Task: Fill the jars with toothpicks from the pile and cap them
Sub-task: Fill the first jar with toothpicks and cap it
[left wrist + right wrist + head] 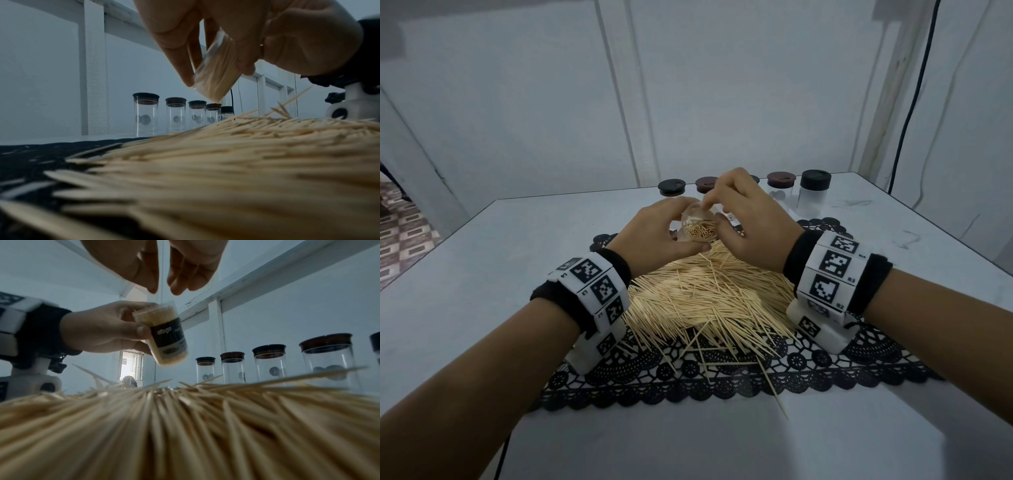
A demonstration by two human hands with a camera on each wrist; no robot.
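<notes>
your left hand [654, 233] grips tilted jar [698, 229]; right hand [743, 219] fingertips pinched at mouth, contents unclear; more tilt could spill toothpicks.

The head camera looks forward and down from above at the heap of pale wooden toothpicks [709, 294], mid-frame. Both wrist cameras sit low just over that heap, which fills their lower halves, facing the row of dark-lidded clear glass jars [146, 113] [269, 361].
</notes>
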